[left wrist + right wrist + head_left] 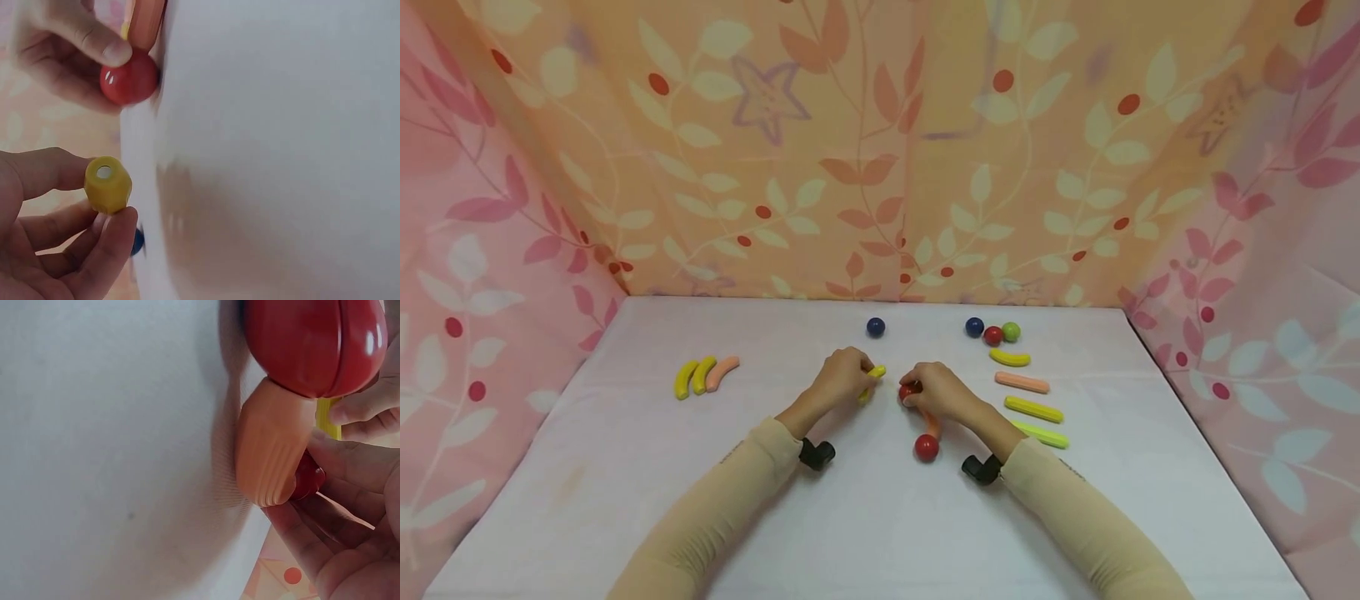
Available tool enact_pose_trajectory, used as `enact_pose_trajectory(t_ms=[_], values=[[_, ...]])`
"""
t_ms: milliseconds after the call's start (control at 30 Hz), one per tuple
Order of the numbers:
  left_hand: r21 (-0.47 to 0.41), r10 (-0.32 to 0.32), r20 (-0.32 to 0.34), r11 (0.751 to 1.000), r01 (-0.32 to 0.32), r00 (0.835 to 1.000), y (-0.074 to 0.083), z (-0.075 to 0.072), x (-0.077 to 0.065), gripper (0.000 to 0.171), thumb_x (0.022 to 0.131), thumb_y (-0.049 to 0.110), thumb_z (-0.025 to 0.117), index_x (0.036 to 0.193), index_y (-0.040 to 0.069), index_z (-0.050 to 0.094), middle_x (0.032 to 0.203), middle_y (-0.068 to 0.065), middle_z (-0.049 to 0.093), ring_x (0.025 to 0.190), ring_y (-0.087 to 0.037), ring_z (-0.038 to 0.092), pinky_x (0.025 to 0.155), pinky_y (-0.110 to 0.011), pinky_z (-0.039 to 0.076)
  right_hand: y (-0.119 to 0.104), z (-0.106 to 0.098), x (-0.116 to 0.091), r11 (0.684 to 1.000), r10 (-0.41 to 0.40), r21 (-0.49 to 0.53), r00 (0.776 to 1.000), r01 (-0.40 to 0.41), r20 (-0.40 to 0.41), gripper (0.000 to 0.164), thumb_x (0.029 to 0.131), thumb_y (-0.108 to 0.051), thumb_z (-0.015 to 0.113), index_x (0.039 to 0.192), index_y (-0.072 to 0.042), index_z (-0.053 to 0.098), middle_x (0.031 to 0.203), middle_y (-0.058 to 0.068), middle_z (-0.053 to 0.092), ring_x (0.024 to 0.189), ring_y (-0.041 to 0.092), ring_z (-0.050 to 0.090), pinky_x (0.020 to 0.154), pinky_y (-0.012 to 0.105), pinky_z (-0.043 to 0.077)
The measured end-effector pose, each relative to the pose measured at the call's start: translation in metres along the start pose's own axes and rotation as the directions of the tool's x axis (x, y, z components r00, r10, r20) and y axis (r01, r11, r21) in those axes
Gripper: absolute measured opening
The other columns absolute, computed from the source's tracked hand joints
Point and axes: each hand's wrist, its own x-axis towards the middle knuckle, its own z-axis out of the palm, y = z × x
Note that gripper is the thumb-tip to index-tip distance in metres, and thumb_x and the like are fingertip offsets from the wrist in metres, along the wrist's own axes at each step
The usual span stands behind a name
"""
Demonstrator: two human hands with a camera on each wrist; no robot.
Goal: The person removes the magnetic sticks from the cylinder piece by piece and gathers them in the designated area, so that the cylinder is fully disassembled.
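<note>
My left hand pinches a curved yellow stick between thumb and fingers, over the middle of the table. A small pale disc shows in the stick's end. To its right, my right hand grips a red ball with thumb and fingertips. From this ball a curved orange stick runs toward the front, partly covered by the hand in the head view. At the stick's near end sits a second red ball. A gap separates the yellow stick from the gripped ball.
Two curved yellow sticks and a curved orange one lie at left. A blue ball sits behind the hands. At right are blue, red and green balls, a short yellow curve and several straight sticks. Patterned curtains surround the table.
</note>
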Motion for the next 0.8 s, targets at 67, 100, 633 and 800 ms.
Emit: enact_pose_trajectory(t_ms=[67, 100, 633, 800], values=[[-0.005, -0.005, -0.007, 1.0, 0.005, 1.0, -0.001, -0.002, 0.0, 0.025, 0.086, 0.023, 0.075, 0.102, 0.004, 0.074, 0.1, -0.007, 0.072, 0.091, -0.021, 0.058, 0.088, -0.037, 0.05, 0.001, 0.0, 0.0, 1.0, -0.001, 0.001, 1.0, 0.001, -0.001, 0.031, 0.083, -0.013, 0.076, 0.113, -0.004, 0.072, 0.1, 0.007, 0.07, 0.089, 0.016, 0.059, 0.083, 0.033, 0.05], [-0.002, -0.005, -0.012, 1.0, 0.005, 1.0, -0.002, -0.003, 0.001, 0.026, 0.086, 0.024, 0.075, 0.102, 0.004, 0.074, 0.1, -0.007, 0.071, 0.091, -0.021, 0.058, 0.088, -0.037, 0.05, 0.001, -0.001, -0.001, 1.0, -0.003, 0.002, 1.0, 0.003, -0.001, 0.031, 0.084, -0.013, 0.076, 0.113, -0.004, 0.072, 0.101, 0.007, 0.07, 0.09, 0.017, 0.059, 0.084, 0.033, 0.05], [-0.067, -0.023, -0.041, 0.998, 0.02, 0.999, -0.03, -0.021, -0.008, 0.03, 0.085, 0.022, 0.076, 0.108, 0.004, 0.073, 0.098, -0.009, 0.07, 0.086, -0.019, 0.06, 0.074, -0.027, 0.051, -0.004, 0.003, 0.001, 1.0, 0.002, 0.013, 1.0, -0.002, 0.019, 0.031, 0.084, -0.01, 0.074, 0.114, -0.002, 0.071, 0.101, 0.008, 0.068, 0.088, 0.017, 0.056, 0.084, 0.034, 0.051], [-0.041, -0.023, -0.103, 0.999, 0.019, 0.994, -0.057, -0.043, -0.019, 0.032, 0.087, 0.02, 0.073, 0.114, 0.002, 0.069, 0.104, -0.014, 0.069, 0.092, -0.025, 0.062, 0.078, -0.033, 0.052, -0.005, -0.001, -0.002, 1.0, -0.003, -0.008, 1.0, 0.003, 0.028, 0.032, 0.085, -0.01, 0.074, 0.115, -0.002, 0.07, 0.102, 0.008, 0.068, 0.089, 0.018, 0.056, 0.085, 0.034, 0.05]])
